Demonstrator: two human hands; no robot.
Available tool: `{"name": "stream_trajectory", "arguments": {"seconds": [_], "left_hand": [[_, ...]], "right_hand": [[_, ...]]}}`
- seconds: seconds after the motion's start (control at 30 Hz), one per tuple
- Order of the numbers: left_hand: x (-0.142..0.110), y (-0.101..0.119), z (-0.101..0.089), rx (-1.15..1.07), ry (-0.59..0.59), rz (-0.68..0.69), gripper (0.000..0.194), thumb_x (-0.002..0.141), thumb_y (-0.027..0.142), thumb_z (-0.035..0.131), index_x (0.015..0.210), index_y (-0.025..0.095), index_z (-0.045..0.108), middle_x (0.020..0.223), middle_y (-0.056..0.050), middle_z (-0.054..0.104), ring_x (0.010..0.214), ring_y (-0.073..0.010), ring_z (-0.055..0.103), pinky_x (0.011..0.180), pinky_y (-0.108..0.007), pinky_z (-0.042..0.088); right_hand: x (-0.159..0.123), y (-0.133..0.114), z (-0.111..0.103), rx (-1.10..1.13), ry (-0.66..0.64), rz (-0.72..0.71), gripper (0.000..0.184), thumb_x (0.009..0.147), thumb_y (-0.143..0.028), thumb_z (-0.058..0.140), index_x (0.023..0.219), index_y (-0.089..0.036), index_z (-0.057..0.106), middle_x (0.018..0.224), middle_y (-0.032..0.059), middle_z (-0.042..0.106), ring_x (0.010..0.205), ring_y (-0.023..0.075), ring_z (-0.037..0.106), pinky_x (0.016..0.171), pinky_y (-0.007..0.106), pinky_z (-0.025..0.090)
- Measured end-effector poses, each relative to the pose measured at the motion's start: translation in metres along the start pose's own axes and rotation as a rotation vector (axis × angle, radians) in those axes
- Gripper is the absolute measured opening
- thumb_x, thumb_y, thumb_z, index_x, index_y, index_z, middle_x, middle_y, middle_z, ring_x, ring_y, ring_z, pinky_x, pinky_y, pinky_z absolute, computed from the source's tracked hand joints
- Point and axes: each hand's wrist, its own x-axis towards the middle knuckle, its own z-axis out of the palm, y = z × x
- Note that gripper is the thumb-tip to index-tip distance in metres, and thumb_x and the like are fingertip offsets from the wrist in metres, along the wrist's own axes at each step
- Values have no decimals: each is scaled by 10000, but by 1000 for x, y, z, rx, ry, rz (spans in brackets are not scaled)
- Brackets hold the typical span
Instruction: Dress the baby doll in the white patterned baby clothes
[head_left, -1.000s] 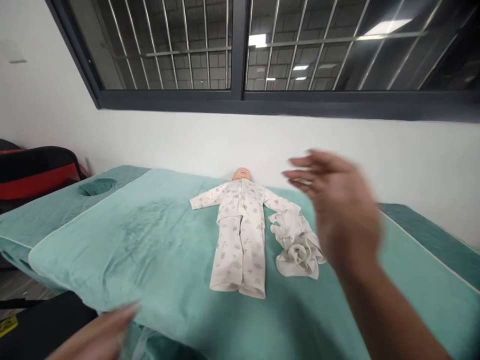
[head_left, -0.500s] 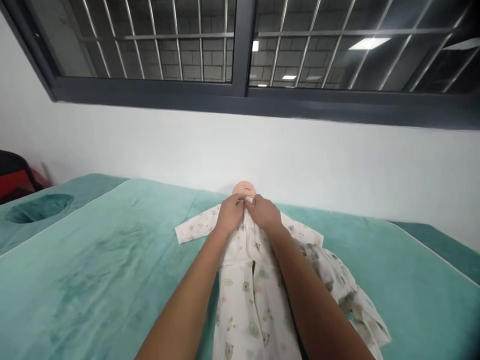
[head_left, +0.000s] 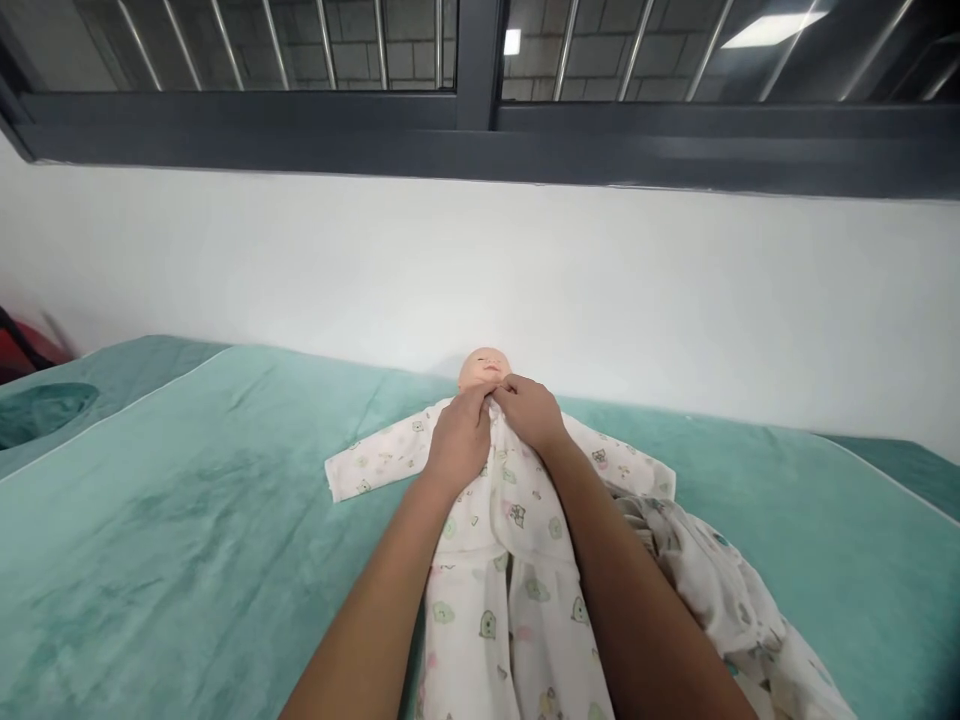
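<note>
A baby doll [head_left: 484, 367] lies on its back, its head toward the wall, dressed in a white printed top [head_left: 525, 495] with both sleeves spread sideways. White printed trousers [head_left: 469, 640] cover the lower body. At the neckline, my left hand [head_left: 460, 435] is closed with its fingertips pinching the collar edge. My right hand [head_left: 531, 412] pinches the collar just beside it, and the two hands nearly touch under the doll's chin. Whatever fastening lies between the fingers is hidden.
A crumpled white patterned cloth [head_left: 720, 580] lies right of the doll, partly behind my right forearm. Everything rests on a teal padded bed [head_left: 202, 520] with a round hole [head_left: 49, 412] at left. Behind stand a white wall [head_left: 337, 260] and a barred window [head_left: 480, 150].
The view has tilted down and come closer, so the doll looks larger and more of its face shows. Both hands stay at the collar with little shift.
</note>
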Motion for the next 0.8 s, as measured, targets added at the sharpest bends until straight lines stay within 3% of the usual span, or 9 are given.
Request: {"name": "stream_trajectory", "arguments": {"seconds": [0.2, 0.37, 0.5, 0.67, 0.8], "left_hand": [[-6, 2, -1, -15, -25, 47, 401, 960, 214, 309, 1284, 212, 546, 1323, -55, 605, 1227, -197, 542, 1073, -398, 420], [-23, 3, 0, 33, -8, 136, 362, 985, 258, 307, 1210, 223, 588, 1385, -40, 551, 1323, -183, 452, 1147, -401, 341], [-41, 5, 0, 97, -9, 133, 362, 990, 296, 318, 1232, 263, 586, 1437, -26, 494, 1377, -197, 377, 1168, -441, 300], [-64, 6, -3, 102, 0, 107, 398, 993, 308, 310, 1336, 278, 508, 1507, -42, 402, 1425, -210, 298, 1173, -474, 280], [-74, 3, -6, 62, -12, 145, 343, 971, 269, 372, 1235, 265, 590, 1528, -40, 373, 1447, -225, 262, 1172, -470, 286]], "right_hand": [[-8, 5, -2, 224, 93, 21, 269, 805, -408, 470, 643, -196, 499, 660, -37, 536, 665, 126, 450, 617, 241, 321], [-40, 3, -3, 416, 256, 65, 299, 809, -444, 508, 648, -205, 426, 609, -62, 419, 616, 115, 387, 619, 240, 331], [-72, 1, -4, 443, 339, 163, 234, 802, -418, 545, 713, -211, 482, 634, -59, 453, 618, 123, 419, 636, 249, 354], [-107, -14, -5, 498, 346, 184, 241, 803, -440, 574, 853, -212, 516, 713, -29, 539, 633, 135, 489, 622, 254, 398], [-123, -23, -7, 265, 234, 44, 266, 825, -473, 565, 797, -219, 488, 705, -40, 503, 624, 129, 448, 627, 259, 363]]}}
